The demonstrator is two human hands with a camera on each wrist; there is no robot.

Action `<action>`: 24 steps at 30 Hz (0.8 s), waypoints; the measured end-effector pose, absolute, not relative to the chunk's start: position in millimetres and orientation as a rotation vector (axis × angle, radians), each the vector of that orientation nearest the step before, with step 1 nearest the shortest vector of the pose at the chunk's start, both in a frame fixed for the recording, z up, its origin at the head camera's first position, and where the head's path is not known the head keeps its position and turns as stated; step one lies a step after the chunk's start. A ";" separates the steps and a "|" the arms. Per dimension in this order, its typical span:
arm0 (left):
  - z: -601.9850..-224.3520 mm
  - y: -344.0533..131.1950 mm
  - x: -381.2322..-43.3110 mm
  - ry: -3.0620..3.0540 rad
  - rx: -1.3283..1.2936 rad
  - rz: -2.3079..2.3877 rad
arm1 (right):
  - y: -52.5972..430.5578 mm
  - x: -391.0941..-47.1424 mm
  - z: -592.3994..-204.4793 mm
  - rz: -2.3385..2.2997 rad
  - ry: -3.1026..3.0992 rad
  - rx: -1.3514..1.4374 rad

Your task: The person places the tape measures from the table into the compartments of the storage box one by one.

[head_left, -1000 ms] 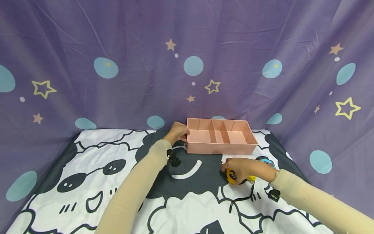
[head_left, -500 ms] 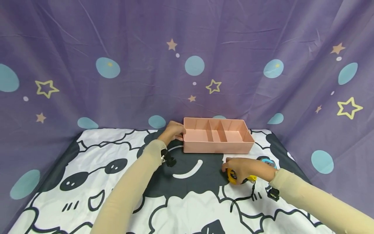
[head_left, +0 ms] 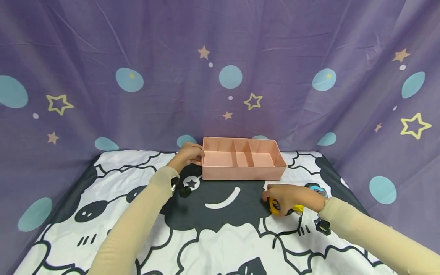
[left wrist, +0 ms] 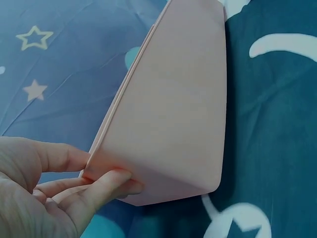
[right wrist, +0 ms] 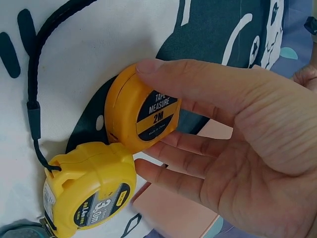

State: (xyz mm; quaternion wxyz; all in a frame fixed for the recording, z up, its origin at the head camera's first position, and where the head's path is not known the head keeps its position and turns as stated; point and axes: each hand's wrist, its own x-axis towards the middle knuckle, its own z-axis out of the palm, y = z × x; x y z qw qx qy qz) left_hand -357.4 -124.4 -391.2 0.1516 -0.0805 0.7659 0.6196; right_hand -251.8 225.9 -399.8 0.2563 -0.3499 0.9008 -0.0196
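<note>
My left hand [head_left: 187, 156] pinches the left end of a pink tray with three compartments [head_left: 242, 173]; in the left wrist view, its thumb and fingers [left wrist: 115, 182] grip a rim corner. At the right, my right hand [head_left: 284, 194] is over two tape measures. The right wrist view shows its thumb on the top of an orange 2M tape measure [right wrist: 148, 116], with fingers along the other side. A yellow 3.0m tape measure [right wrist: 99, 186] sits right against it, near the fingertips, with a black wrist strap [right wrist: 32, 84] looped to it.
Beyond the right wrist lies a blue-and-black round item [head_left: 317, 190], partly hidden by the arm. A cartoon-print cloth [head_left: 227, 248] covers the table, and a purple curtain [head_left: 172, 76] hangs right behind the tray.
The pink tray has slid left along the back of the table, moved by my left hand. My right hand has stayed at the tape measures.
</note>
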 end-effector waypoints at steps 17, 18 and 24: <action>-393.3 -173.1 -334.8 2.233 -0.221 1.722 | 227.2 -254.9 -401.5 -0.074 2.436 -0.933; -393.6 -174.9 -333.8 2.239 -0.220 1.718 | 227.0 -255.1 -401.4 -0.073 2.436 -0.933; -397.8 -185.2 -330.3 2.216 -0.176 1.740 | 225.7 -255.7 -402.0 -0.081 2.431 -0.900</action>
